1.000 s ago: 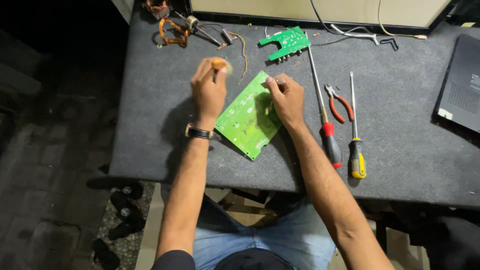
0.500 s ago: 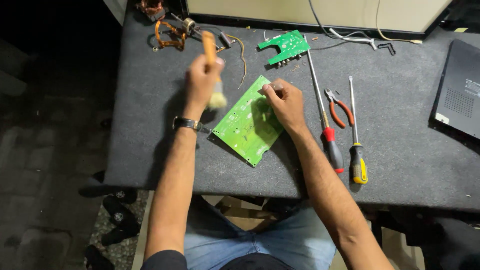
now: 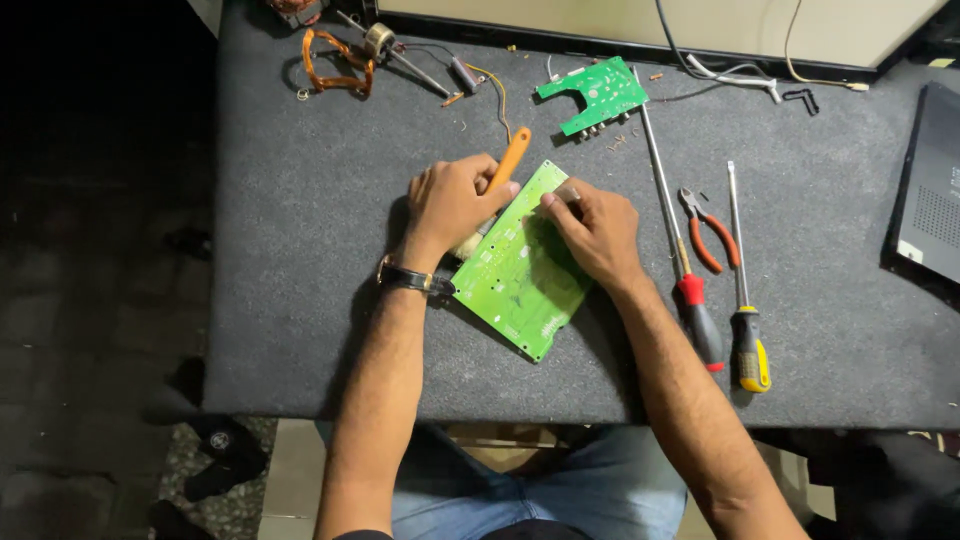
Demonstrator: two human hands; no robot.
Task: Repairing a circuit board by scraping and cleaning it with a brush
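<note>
Two screwdrivers point(image 3: 690, 290) and red pliers point(image 3: 705, 230) lie beside the right hand point(image 3: 595, 232), pressed on the green board point(image 3: 520, 275). The left hand point(image 3: 455, 200), closed around the orange-handled brush point(image 3: 508, 165), has come down onto the board's edge.

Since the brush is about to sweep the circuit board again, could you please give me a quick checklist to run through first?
1. Left hand grips orange-handled brush: ok.
2. Right hand steadies the large green board: ok.
3. Board lies fully on the grey mat: ok.
4. Bristles on the board: cannot tell, hidden by the hand.
5. Screwdrivers and pliers clear of the board: ok.
</note>
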